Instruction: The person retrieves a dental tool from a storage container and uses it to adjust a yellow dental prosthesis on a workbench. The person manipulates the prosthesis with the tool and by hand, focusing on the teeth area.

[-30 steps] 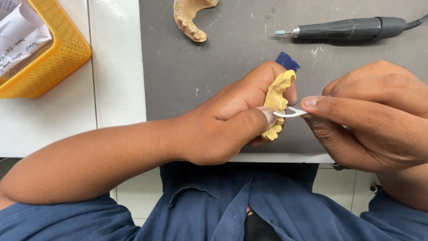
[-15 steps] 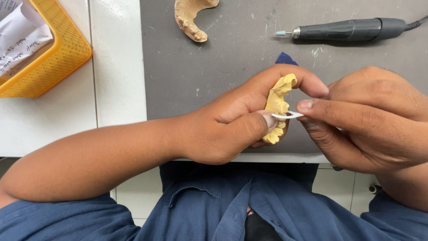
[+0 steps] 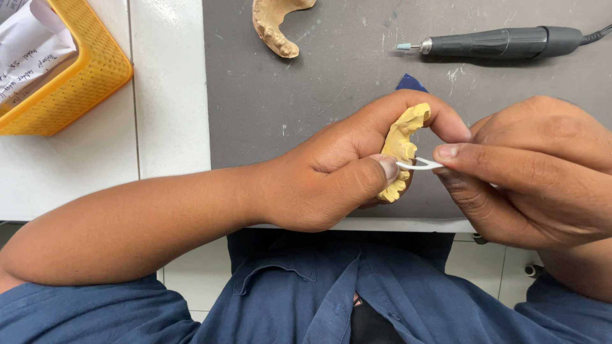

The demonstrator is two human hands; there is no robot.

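Note:
My left hand (image 3: 347, 162) grips a yellow plaster dental cast (image 3: 403, 141) between thumb and fingers, held just above the front edge of the grey mat (image 3: 306, 102). My right hand (image 3: 535, 169) pinches a thin white wire piece (image 3: 417, 165) at its right end. The wire's left end touches the cast next to my left thumb. A small dark blue object (image 3: 411, 83) peeks out behind my left fingers.
A second beige dental cast (image 3: 277, 22) lies at the mat's far edge. A black rotary handpiece (image 3: 497, 43) with a cable lies at the back right. A yellow basket (image 3: 70, 83) with papers stands at the left on the white table (image 3: 166, 114).
Both hands have shifted slightly. My left forefinger has curled further over the top of the cast, and the white wire sits a little lower against it.

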